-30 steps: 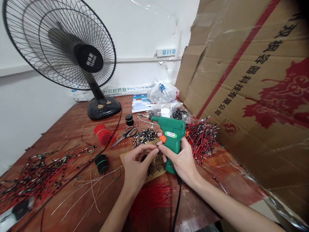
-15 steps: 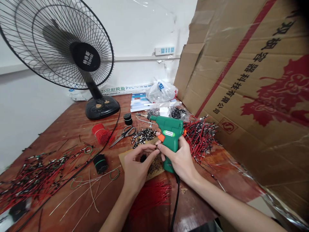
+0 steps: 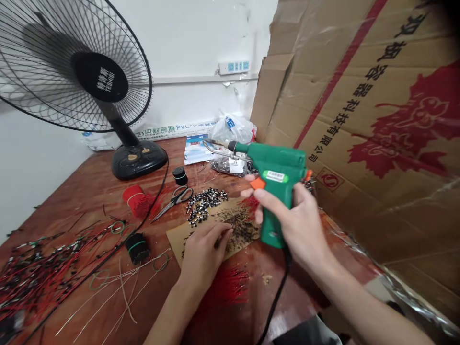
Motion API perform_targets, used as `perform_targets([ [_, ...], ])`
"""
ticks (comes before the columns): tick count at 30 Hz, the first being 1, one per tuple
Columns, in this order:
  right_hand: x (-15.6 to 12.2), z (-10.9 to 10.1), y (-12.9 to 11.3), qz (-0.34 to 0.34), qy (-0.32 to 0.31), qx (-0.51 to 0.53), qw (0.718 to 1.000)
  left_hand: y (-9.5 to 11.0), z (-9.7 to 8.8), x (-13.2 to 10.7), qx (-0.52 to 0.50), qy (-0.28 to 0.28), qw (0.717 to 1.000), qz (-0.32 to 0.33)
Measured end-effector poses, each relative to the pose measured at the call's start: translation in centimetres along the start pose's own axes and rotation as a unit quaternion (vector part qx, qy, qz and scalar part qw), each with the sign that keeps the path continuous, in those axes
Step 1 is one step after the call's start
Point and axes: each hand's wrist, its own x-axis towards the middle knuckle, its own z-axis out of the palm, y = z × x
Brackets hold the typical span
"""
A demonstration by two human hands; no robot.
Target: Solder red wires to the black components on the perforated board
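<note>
Right hand [image 3: 293,225] has its grip clamped round the handle of a green soldering gun [image 3: 278,165], held up above the wooden counter [image 3: 93,196], tip pointing left. Left hand [image 3: 203,258] rests on a cardboard sheet [image 3: 240,223] strewn with dark bits, fingers curled together; can't tell if it's pinching anything. Small black-and-metal connectors [image 3: 203,205] lie just beyond the sheet, red wires [image 3: 226,287] just below it, scissors [image 3: 176,199] to its left.
</note>
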Motion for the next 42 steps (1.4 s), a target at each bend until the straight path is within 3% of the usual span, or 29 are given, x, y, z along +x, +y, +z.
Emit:
perform_targets([
  [3,-1.4,-3.2,-1.2,0.027,-0.019,-0.047,0.998,-0.6,0.8,-0.3,0.100,-0.033,0.994,0.040],
  [5,-2.6,-5.3,-0.8,0.062,-0.027,-0.084,0.994,-0.8,0.9,-0.3,0.144,-0.055,0.986,0.057],
  [11,-7.0,-9.0,4.4,0.196,-0.074,-0.095,0.973,-0.8,0.0,0.2,0.195,-0.127,0.969,0.086],
  [16,-8.9,-8.9,7.4,0.237,-0.011,-0.073,0.969,-0.7,-0.2,0.3,0.174,-0.125,0.974,0.067],
  [21,-8.5,-8.3,7.8,0.192,0.054,-0.095,0.975,-0.1,0.3,0.4,0.140,-0.122,0.982,0.029],
  [26,-8.4,-8.7,8.3,0.172,0.067,-0.103,0.977,0.3,0.5,0.3,0.104,-0.107,0.989,-0.010],
  [30,-8.6,-8.7,8.6,0.175,0.078,-0.094,0.977,0.2,0.5,0.3,0.109,-0.134,0.985,-0.020],
  [42,-8.4,-7.9,7.0,0.179,0.084,-0.099,0.975,0.9,0.6,0.3,0.106,-0.121,0.986,-0.052],
])
